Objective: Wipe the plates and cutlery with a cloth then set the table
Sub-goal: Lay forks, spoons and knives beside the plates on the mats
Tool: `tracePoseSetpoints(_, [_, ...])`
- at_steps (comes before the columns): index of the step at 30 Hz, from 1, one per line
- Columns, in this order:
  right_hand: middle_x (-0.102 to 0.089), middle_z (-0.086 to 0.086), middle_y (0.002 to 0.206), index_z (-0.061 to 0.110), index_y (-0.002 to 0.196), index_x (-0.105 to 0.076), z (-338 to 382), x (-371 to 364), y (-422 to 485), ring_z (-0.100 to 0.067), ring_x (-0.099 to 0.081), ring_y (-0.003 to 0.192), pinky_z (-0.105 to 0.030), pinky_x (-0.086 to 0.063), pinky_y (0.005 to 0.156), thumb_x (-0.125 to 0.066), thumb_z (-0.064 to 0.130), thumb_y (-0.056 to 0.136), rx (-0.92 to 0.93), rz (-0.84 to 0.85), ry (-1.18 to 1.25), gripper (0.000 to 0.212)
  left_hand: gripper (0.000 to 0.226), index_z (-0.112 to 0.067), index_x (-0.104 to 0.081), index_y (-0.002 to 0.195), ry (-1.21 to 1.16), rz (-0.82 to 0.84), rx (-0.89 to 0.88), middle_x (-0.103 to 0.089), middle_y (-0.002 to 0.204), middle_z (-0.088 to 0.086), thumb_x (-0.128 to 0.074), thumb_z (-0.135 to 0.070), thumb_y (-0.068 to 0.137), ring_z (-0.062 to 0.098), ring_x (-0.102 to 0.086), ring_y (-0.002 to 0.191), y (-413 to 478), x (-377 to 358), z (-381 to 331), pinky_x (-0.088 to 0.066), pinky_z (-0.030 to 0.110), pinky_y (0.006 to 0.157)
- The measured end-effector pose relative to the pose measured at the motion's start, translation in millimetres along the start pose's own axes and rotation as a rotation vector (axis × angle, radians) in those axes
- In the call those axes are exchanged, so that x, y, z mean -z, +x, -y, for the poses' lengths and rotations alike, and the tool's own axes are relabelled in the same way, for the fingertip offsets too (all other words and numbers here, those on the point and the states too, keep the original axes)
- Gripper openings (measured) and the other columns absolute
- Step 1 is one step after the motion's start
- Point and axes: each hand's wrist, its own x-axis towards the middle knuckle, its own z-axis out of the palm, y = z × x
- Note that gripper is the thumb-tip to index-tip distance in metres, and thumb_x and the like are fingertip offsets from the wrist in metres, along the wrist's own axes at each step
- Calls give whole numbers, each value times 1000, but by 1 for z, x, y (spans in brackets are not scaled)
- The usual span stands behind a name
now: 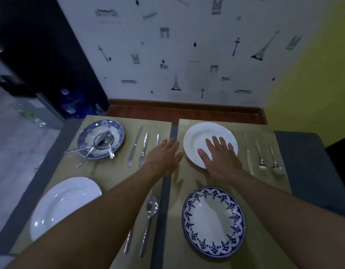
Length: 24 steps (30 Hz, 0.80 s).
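Several plates sit on tan placemats. At the far right is a plain white plate, and my right hand hovers over it with fingers spread straight. My left hand reaches out flat just left of that plate, over the gap between mats, holding nothing. A blue floral plate at the far left carries several pieces of cutlery. A white plate lies near left and a blue-rimmed plate near right. No cloth is in view.
A knife and fork lie right of the floral plate. More cutlery lies right of the far white plate. A spoon lies by my left forearm. The patterned wall stands behind the table; water bottles sit on the floor.
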Motion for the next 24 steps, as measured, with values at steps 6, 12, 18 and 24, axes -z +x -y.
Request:
tracePoseSetpoints(6, [-2,1,173,26,164,-15,69,-16,20,-20,3,159,-46,3,128,-6,71,95,76,36,30,82,56,-13,-32,152,-50,-3,11,-30,161,8,-30,-46,106,24,-23,150,-18,9,72,-31,45,117])
tracePoseSetpoints(12, [-42,-5,159,19,153,-40,130,-39,43,-27,-37,147,-48,-22,124,-19,65,103,176,39,27,71,48,-11,-49,135,-84,-61,107,-53,138,10,-36,-44,104,30,-48,129,-31,11,145,-44,43,101])
tracePoseSetpoints(18, [-64,-7,134,16,135,-60,194,-57,63,-30,-56,125,-41,-38,104,-27,60,105,215,44,-3,63,39,-12,-57,123,-86,-100,212,-61,124,12,-42,-41,101,31,-57,114,-40,8,223,-51,45,90])
tracePoseSetpoints(24, [-67,-4,133,20,136,-62,248,-81,88,-28,-55,125,-43,-35,106,-22,64,96,206,54,-20,70,42,-12,-54,137,-114,-115,308,-57,132,12,-54,-30,99,30,-54,119,-39,5,287,-50,43,94])
